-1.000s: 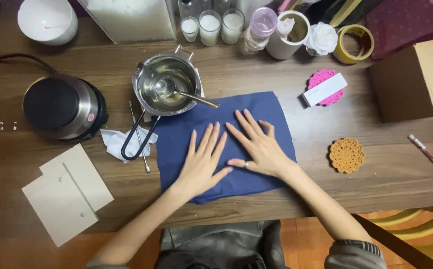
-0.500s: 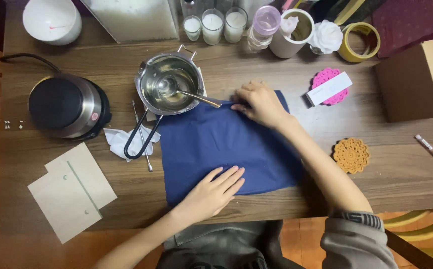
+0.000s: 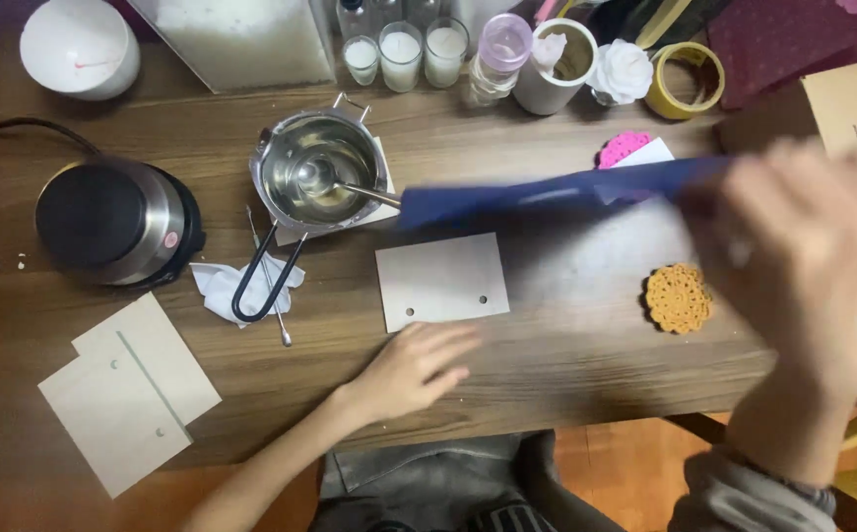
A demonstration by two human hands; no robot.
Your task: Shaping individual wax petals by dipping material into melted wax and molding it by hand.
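The right hand (image 3: 803,266), blurred and raised close to the camera, is gripping a blue cloth (image 3: 547,194) that is stretching toward nine o'clock, lifted off the desk (image 3: 566,335). The left hand (image 3: 414,369) is lying flat at six o'clock of a pale square card (image 3: 441,281), just beside it. A steel pot (image 3: 315,175) is sitting at eleven o'clock of the card.

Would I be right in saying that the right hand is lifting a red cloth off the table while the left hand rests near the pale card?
Not quite: the head view shows the cloth is dark blue, not red. The right hand lifts it, and the left hand rests near the pale card.
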